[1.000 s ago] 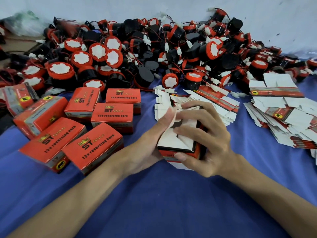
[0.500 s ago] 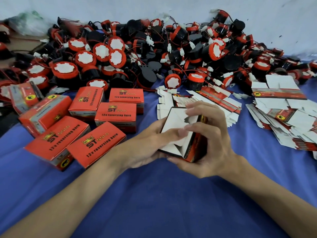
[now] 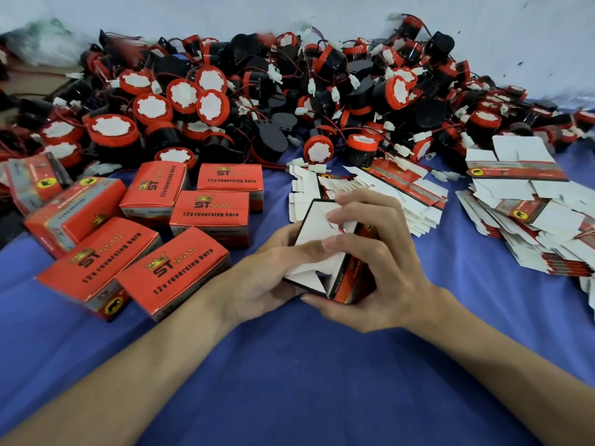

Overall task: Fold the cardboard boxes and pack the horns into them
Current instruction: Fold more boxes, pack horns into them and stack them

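Observation:
Both hands hold one cardboard box (image 3: pixel 317 226) above the blue cloth, its white end flaps facing me and folded partly inward. My left hand (image 3: pixel 267 275) grips the box from the left, thumb pressing across the flaps. My right hand (image 3: pixel 383 259) curls around its red and black right side, fingertips on the flaps. A big heap of red and black horns (image 3: pixel 289 91) with wires and white plugs lies along the back. Whether a horn sits inside the held box is hidden.
Several closed red boxes (image 3: pixel 209 210) lie at the left. Flat unfolded box blanks are stacked behind my hands (image 3: pixel 415 194) and in a larger pile at the right (image 3: pixel 528 214). Blue cloth (image 3: pixel 306 381) covers the surface; a pale wall runs behind the horns.
The box was lifted off the cloth and tilted so its end faces me. The white flaps have been folded further inward by my thumb and fingers.

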Available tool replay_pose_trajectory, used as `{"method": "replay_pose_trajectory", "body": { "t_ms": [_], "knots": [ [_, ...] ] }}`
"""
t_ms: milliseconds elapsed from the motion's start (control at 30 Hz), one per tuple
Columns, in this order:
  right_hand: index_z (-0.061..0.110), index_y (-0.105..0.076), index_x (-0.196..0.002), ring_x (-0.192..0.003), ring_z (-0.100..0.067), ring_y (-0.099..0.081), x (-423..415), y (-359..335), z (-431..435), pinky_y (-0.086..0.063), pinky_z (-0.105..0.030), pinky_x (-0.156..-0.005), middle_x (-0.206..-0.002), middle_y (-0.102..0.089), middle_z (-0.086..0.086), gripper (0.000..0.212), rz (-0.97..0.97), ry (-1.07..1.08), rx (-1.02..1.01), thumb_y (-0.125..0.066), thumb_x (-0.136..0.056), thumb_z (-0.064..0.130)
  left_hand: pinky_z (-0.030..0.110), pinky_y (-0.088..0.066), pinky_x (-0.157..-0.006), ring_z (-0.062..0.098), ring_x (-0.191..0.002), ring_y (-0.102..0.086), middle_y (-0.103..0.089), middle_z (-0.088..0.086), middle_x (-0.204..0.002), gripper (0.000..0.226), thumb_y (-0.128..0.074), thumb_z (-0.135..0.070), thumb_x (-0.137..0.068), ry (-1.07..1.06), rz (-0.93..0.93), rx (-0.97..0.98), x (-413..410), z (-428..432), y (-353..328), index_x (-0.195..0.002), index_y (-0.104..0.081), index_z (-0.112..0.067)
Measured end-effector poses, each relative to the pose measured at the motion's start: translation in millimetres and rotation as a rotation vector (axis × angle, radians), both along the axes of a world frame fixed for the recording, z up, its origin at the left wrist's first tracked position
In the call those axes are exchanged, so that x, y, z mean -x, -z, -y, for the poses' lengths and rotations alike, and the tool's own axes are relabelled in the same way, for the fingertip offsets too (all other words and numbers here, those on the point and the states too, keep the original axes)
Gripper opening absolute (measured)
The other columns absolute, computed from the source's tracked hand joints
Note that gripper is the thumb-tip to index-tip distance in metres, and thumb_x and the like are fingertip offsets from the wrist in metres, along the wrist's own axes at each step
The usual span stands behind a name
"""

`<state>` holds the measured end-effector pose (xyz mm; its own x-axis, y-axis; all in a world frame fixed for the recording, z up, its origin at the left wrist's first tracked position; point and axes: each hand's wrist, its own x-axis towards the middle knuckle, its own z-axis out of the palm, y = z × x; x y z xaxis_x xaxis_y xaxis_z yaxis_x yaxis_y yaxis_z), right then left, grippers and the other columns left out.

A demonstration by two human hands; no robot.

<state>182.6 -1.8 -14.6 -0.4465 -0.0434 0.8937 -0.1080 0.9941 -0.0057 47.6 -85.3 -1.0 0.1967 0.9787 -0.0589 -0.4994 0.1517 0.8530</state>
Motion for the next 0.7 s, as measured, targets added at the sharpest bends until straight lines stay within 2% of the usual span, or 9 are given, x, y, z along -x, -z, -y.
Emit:
{"method": "replay_pose_trajectory", "body": {
  "t_ms": [133, 367, 567, 700],
  "knots": [
    [0.009, -0.053, -0.103, -0.111, -0.034, -0.051, 0.6, 0.2, 1.1, -0.042, -0.040, -0.097, -0.112, -0.050, -0.012, 0.043, -0.002, -0.005, -0.014, -0.073, -0.076, 0.036, 0.020, -0.052, -0.053, 0.013, -0.075, -0.070, -0.071, 0.002, -0.083, 0.022, -0.056, -0.011, -0.082, 0.007, 0.014, 0.016, 0.6, 1.1, 0.9, -0.102, -0.063, -0.013],
    [0.009, -0.053, -0.104, -0.114, -0.033, -0.049, 1.7, -0.3, 0.0, -0.040, -0.040, -0.099, -0.112, -0.051, -0.010, 0.039, 0.036, 0.010, 0.014, -0.069, -0.081, 0.036, 0.027, -0.056, -0.066, 0.017, -0.092, -0.068, -0.069, 0.005, -0.101, 0.040, -0.059, -0.026, -0.080, -0.032, -0.018, 0.066, 0.3, -1.5, 3.4, -0.118, -0.059, -0.015],
    [0.010, -0.053, -0.108, -0.115, -0.032, -0.047, 2.6, 0.5, 0.2, -0.038, -0.041, -0.101, -0.115, -0.050, -0.010, 0.041, 0.048, 0.046, 0.006, -0.067, -0.082, 0.038, 0.027, -0.054, -0.066, 0.018, -0.087, -0.066, -0.069, 0.004, -0.094, 0.028, -0.056, -0.024, -0.080, 0.027, 0.116, 0.067, 5.3, -1.6, 2.9, -0.102, -0.072, -0.018],
    [0.010, -0.055, -0.108, -0.116, -0.033, -0.045, 2.6, -0.3, 2.1, -0.037, -0.040, -0.102, -0.117, -0.048, -0.011, 0.041, 0.019, 0.079, -0.007, -0.065, -0.082, 0.039, 0.029, -0.055, -0.070, 0.019, -0.094, -0.068, -0.070, 0.005, -0.100, 0.030, -0.058, -0.013, -0.079, 0.078, 0.098, -0.035, 8.6, -2.1, 3.9, -0.105, -0.072, -0.019]
  ]
}}
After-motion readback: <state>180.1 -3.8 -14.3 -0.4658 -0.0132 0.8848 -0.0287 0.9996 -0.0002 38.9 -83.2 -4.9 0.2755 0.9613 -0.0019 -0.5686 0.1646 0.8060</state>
